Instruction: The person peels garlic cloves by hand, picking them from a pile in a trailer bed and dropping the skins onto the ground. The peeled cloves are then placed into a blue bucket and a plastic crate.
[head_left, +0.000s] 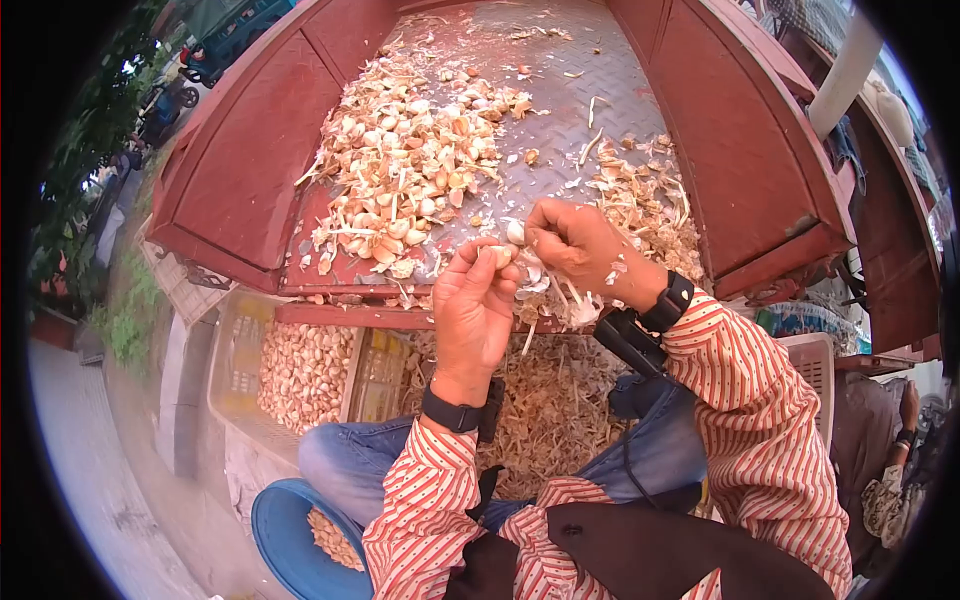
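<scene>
My left hand (473, 315) pinches a pale garlic clove (502, 257) between thumb and fingertips, above the near edge of the red cart bed. Close beside it on the right, my right hand (580, 245) is closed with its fingers curled in. A whitish piece (515, 232) shows at its fingertips, and I cannot tell whether the hand grips it. Bits of papery skin cling to the right wrist. Beyond the left hand lies a heap of loose garlic cloves (405, 150), mixed with skins and dry stalks. Husks and stem scraps (650, 205) are piled beyond the right hand.
The cart's red side walls (245, 150) rise left and right. Below left stands a plastic crate (228, 365) filled with cloves (305, 375). A blue bucket (285, 540) near my knee also holds cloves. Husks (555, 410) cover the ground between my legs. Another person's arm (905, 430) shows far right.
</scene>
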